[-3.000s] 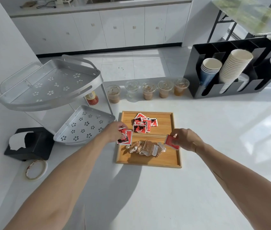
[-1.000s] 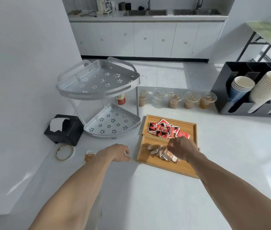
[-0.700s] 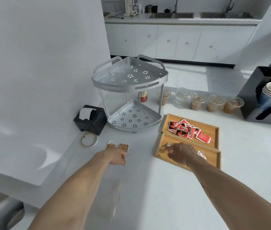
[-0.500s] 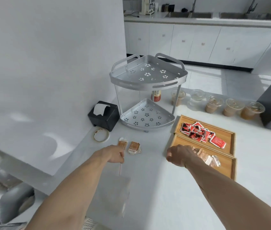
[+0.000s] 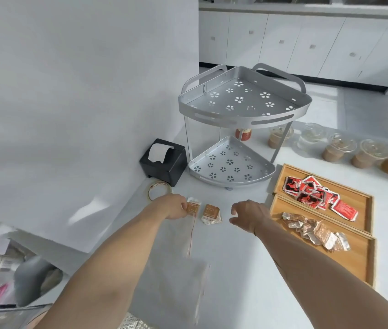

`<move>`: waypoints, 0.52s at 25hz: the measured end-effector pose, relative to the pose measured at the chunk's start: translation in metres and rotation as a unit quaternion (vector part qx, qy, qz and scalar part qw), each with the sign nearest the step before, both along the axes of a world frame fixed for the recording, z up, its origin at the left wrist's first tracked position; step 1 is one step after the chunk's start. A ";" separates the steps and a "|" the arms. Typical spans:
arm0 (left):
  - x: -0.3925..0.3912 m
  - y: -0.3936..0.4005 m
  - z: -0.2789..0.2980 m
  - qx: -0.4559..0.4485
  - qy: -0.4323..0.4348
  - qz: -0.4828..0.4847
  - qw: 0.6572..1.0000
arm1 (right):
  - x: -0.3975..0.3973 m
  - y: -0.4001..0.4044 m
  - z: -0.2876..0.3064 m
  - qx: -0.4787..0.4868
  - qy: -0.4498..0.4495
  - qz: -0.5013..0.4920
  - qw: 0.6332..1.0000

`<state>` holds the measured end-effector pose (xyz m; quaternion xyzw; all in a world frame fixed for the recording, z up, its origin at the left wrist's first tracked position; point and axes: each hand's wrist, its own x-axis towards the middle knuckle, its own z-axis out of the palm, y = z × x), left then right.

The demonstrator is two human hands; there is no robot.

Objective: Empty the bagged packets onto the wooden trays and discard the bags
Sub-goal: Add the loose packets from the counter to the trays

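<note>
Two wooden trays lie at the right. The far tray [image 5: 364,203] holds red packets [image 5: 311,193]; the near tray [image 5: 354,262] holds crumpled brown packets [image 5: 316,231]. Two more brown packets lie loose on the white counter, one [image 5: 193,207] against my left hand's fingertips, the other [image 5: 210,213] between my hands. My left hand [image 5: 171,207] pinches the top of an empty clear bag [image 5: 178,269] with a red zip strip, which hangs down toward me. My right hand [image 5: 247,214] hovers just right of the loose packets, fingers apart and holding nothing.
A silver two-tier corner rack [image 5: 242,110] stands behind my hands. A black tissue box [image 5: 164,161] and a tape roll [image 5: 158,189] sit by the wall. Several lidded cups [image 5: 337,150] line the back. The counter edge drops off at the lower left.
The view has swung left. My right hand left the near tray's brown packets and moved left toward the loose packets. My left hand stays by them, and the clear bag now hangs from it.
</note>
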<state>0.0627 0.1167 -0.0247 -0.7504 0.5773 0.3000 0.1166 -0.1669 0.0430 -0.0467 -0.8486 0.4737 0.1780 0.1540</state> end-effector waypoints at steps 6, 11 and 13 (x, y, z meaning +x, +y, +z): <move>0.011 -0.033 -0.026 -0.016 -0.007 -0.015 1.000 | 0.036 -0.014 -0.017 0.010 -0.017 -0.001 1.000; 0.012 -0.044 -0.052 -0.075 -0.019 -0.065 0.995 | 0.059 -0.016 -0.032 0.012 -0.007 0.001 1.000; 0.011 -0.044 -0.059 -0.077 -0.035 -0.095 0.992 | 0.065 -0.013 -0.039 -0.006 -0.012 0.000 1.000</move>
